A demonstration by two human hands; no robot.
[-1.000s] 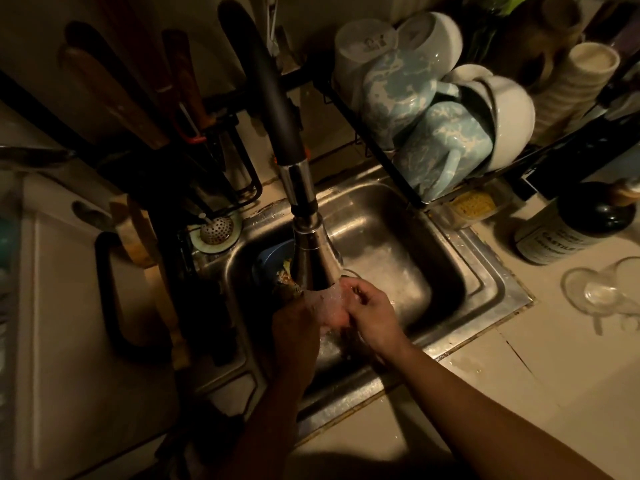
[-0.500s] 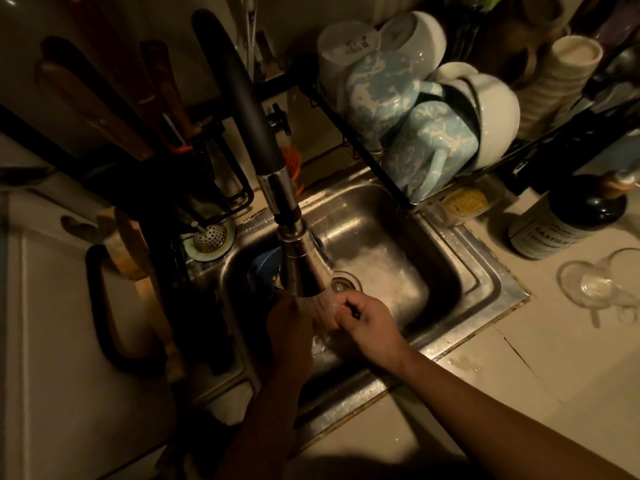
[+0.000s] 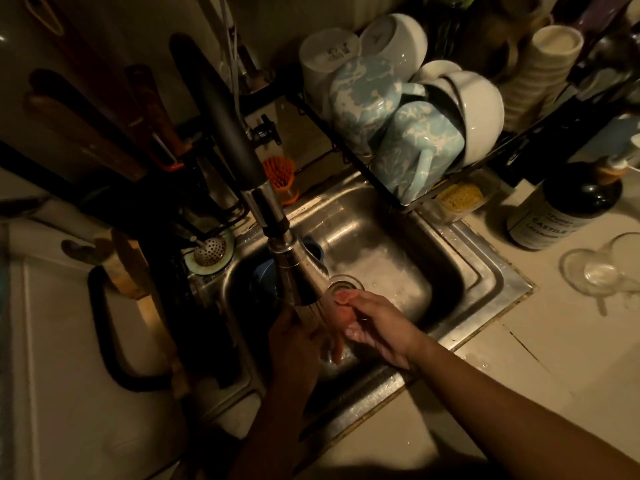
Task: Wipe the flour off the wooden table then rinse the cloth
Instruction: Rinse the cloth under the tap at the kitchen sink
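Change: pale wet cloth point(image 3: 333, 325) sits lower under the steel faucet spray head point(image 3: 297, 277) than before.
Cloth: between both hands over steel sink point(image 3: 485, 271); long axis near vertical, trailing down.
Right hand point(image 3: 377, 327): pinches cloth.
Left hand point(image 3: 294, 344): shadowed, grip cannot be told.

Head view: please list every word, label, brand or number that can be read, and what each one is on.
"CASTILE": on the pale label of the dark bottle at the right.
Other lines on that label: too blurred to read.
Dark marks on the base of the upturned white mug: too small to read.
No other text can be made out.
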